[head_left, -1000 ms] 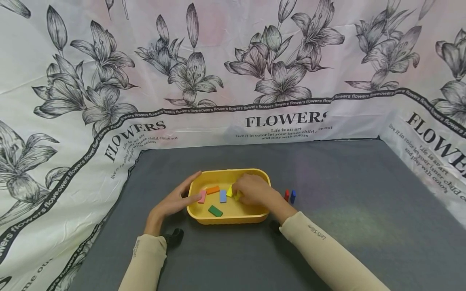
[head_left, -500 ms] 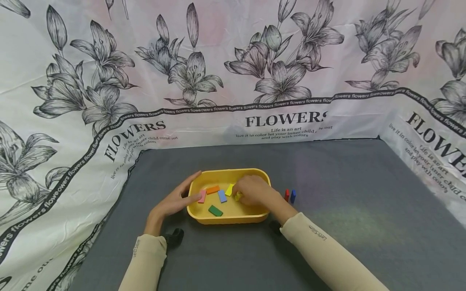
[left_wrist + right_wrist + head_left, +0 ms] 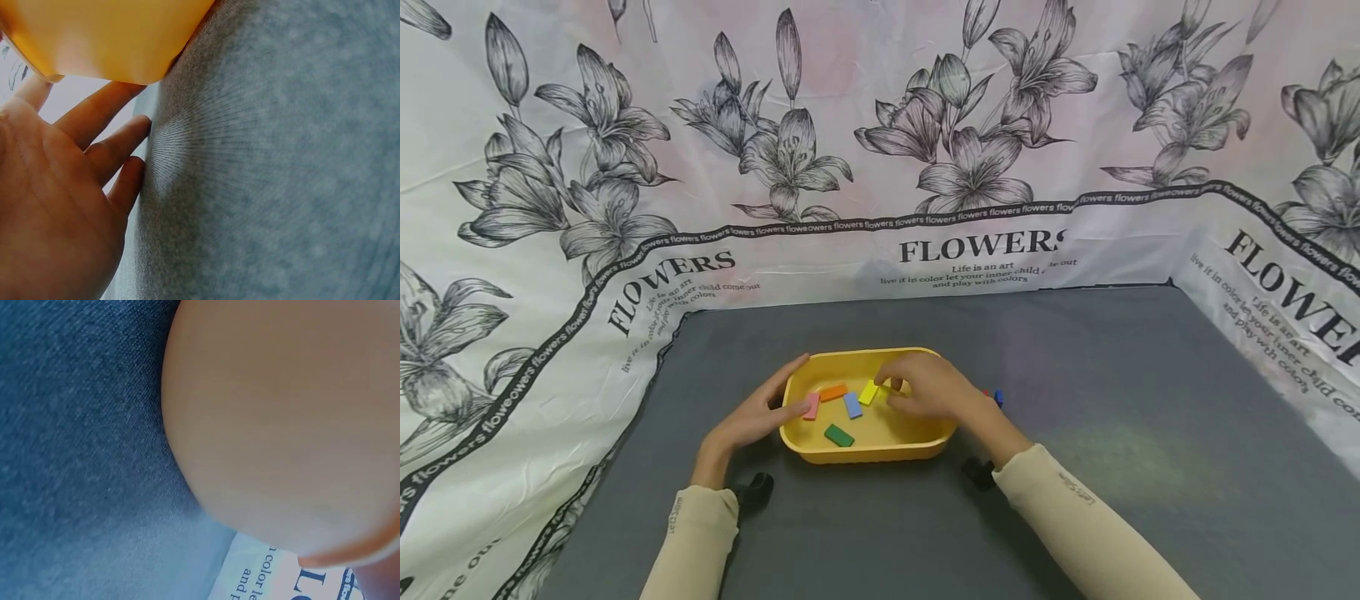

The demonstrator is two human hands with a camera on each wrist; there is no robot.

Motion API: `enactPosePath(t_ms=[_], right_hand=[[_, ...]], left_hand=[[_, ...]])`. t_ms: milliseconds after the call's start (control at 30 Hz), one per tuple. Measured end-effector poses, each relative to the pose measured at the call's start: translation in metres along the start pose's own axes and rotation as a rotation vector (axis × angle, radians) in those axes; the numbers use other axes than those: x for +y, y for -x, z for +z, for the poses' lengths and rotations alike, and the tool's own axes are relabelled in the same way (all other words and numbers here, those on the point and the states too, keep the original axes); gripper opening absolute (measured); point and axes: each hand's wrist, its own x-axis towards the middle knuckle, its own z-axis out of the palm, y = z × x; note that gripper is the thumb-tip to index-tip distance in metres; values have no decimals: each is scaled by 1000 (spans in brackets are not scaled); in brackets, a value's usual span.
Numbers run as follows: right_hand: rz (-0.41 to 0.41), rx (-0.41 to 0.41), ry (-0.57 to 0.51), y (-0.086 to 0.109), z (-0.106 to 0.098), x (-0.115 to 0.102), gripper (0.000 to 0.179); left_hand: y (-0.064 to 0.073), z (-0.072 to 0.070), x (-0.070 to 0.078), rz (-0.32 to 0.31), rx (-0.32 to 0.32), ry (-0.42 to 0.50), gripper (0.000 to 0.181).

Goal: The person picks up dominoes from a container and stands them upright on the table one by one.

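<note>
A yellow plastic tray [image 3: 865, 454] sits on the dark table. My left hand [image 3: 758, 415] holds its left end, thumb over the rim and fingers along the outer wall; the left wrist view shows the palm and the fingers nearly straight against the tray's outside. Inside the tray lie a pink block [image 3: 811, 407], an orange block [image 3: 832, 392], a light blue block [image 3: 853, 406], a green block [image 3: 838, 435] and a yellow block [image 3: 868, 392]. Over the tray's right half my right hand [image 3: 928, 387] pinches another yellow block [image 3: 885, 392], partly hidden by the fingers.
Just right of the tray stand a blue block [image 3: 998, 398] and a red one, mostly hidden behind the right wrist. A white flower-printed cloth [image 3: 820, 275] borders the dark table [image 3: 1075, 517] at the back and sides.
My right hand has lifted slightly, and its fingers show more openly around the yellow block. The light blue and the other yellow block have turned a little. The head view has shifted slightly.
</note>
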Motion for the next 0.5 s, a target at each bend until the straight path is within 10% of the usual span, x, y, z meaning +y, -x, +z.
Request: enactPosePath(t_ms=[500], right_hand=[[136, 195, -288, 37, -18, 23, 27]], left_hand=[[0, 0, -1, 13, 2, -3, 75]])
